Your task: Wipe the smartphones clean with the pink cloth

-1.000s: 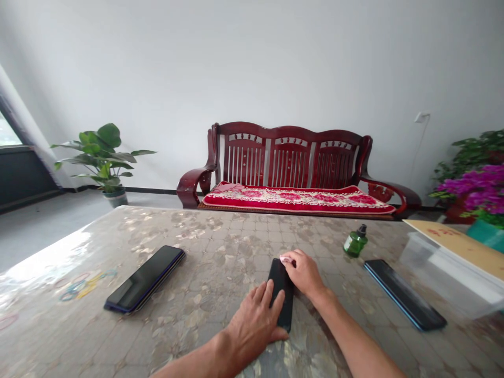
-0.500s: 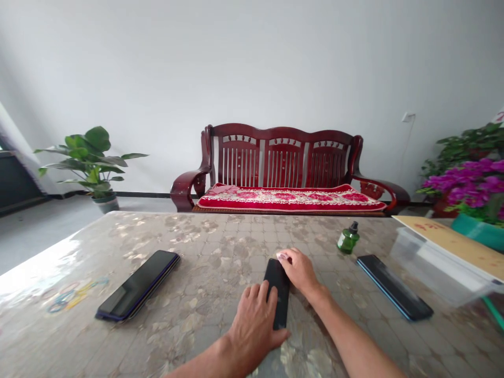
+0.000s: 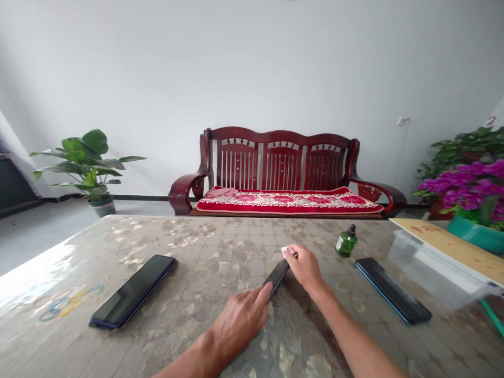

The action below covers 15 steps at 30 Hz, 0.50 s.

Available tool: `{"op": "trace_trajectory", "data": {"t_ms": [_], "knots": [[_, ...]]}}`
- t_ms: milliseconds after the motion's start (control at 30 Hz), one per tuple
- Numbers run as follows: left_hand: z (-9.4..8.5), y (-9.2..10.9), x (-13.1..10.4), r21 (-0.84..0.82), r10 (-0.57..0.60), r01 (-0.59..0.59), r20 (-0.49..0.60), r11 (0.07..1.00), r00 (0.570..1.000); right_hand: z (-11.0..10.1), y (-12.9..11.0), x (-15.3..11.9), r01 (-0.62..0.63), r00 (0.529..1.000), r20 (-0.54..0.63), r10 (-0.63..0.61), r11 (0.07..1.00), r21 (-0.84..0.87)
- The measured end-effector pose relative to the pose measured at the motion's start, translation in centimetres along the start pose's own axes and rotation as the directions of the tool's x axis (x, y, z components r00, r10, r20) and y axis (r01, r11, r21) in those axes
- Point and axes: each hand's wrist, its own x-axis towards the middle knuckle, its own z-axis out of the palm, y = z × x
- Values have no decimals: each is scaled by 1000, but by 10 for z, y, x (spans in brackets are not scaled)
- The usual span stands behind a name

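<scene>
A black smartphone (image 3: 277, 275) is held at an angle over the middle of the table, its near end covered by my left hand (image 3: 241, 316), which is closed around it. At the phone's far end is my right hand (image 3: 304, 265), fingers pinched on a small whitish-pink piece (image 3: 288, 252), perhaps cloth or tissue. That piece is right by the phone's far corner; whether it touches the glass I cannot tell. To the left lies a second phone (image 3: 134, 291) with a dark blue edge, and to the right a third phone (image 3: 394, 290) with a light blue edge.
A green bottle (image 3: 346, 241) with a black cap stands past my right hand. Several coloured rubber bands (image 3: 66, 303) lie at the left. A clear plastic box (image 3: 437, 270) with a tan board (image 3: 452, 248) on top sits at the right, beside purple flowers (image 3: 468, 186). A wooden bench (image 3: 281, 157) stands behind the table.
The middle phone has turned from lying nearly flat to a tilted, edge-on pose. My left hand has gone from resting spread over it to gripping its near end; my right hand stays at the far end.
</scene>
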Motion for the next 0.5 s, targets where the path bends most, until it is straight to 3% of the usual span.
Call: {"op": "trace_trajectory", "data": {"t_ms": [200,267,333,400,500], "knots": [[-4,-20,1,-93,-135,135,12,986,991,-7,-1,0,-39,998,51,36,998,58],[-8,-23,2,-164,-199,197,10,966,980,-7,-1,-1,3,1000,2,-3,999,53],[-11,-26,4,-234,-268,259,-3,937,964,-7,-3,-3,125,986,-109,-124,992,4],[-11,-30,6,-270,-316,302,-7,914,949,-8,-6,-5,285,937,-193,-291,957,-59],[-8,-33,8,-279,-352,336,-6,900,936,-9,-11,-10,476,847,-200,-493,870,-131]]}}
